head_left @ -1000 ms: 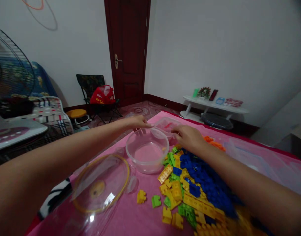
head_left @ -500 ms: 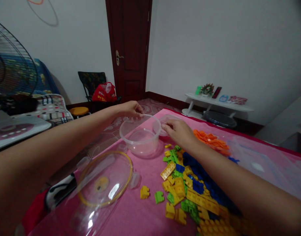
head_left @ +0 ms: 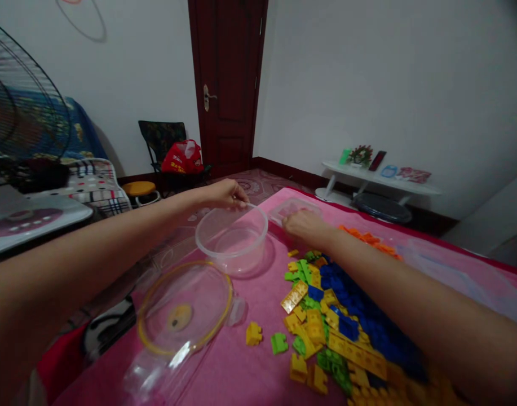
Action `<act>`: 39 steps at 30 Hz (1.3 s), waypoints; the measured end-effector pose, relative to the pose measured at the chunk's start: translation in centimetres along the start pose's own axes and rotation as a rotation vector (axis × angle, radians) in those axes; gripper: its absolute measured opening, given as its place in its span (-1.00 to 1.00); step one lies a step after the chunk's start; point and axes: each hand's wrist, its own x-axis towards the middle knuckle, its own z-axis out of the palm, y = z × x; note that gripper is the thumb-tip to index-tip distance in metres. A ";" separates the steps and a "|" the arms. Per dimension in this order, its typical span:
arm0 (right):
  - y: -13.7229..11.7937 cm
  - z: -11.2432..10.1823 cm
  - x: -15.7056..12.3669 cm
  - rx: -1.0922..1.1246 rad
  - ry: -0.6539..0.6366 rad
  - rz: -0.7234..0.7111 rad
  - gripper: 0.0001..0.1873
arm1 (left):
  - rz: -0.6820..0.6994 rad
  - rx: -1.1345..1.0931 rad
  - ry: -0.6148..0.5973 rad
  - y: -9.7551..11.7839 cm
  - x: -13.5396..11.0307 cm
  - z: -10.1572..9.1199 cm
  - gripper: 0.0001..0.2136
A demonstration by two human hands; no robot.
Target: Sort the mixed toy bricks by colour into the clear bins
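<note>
My left hand point(head_left: 230, 194) is closed on the far rim of a clear round plastic container point(head_left: 241, 262), which stands upright on the pink cloth. Beyond it, my right hand point(head_left: 306, 226) reaches to a clear rectangular plastic box point(head_left: 290, 207). Its fingers are curled and slightly blurred; the fingertips and anything in them are hidden. A clear lid with a yellow ring point(head_left: 205, 304) lies nearer to me on the left. Under my right forearm spreads a pile of yellow bricks point(head_left: 315, 327), green bricks point(head_left: 303, 273) and blue bricks point(head_left: 347, 293).
Orange pieces point(head_left: 370, 239) lie beyond my right forearm, beside clear plastic sheeting point(head_left: 444, 265). A loose yellow brick point(head_left: 253, 334) and a green one point(head_left: 279, 343) sit apart from the pile. The table's left edge runs beside the round container. A fan point(head_left: 25, 96) stands far left.
My right hand has left the round container's rim and moved to the rectangular box. My left hand keeps hold of the rim. The view has shifted slightly.
</note>
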 end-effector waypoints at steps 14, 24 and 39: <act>2.6 -1.7 -1.7 -0.025 0.072 0.198 -0.70 | 0.146 -0.002 -0.097 1.9 2.6 5.7 -0.81; 3.7 -0.6 -4.0 0.034 0.225 0.479 -0.72 | -0.447 -0.644 0.081 4.3 5.3 6.5 -0.89; 4.7 2.2 -6.8 0.192 0.350 0.277 -0.66 | -0.647 -0.769 -0.131 4.3 11.6 9.0 -0.69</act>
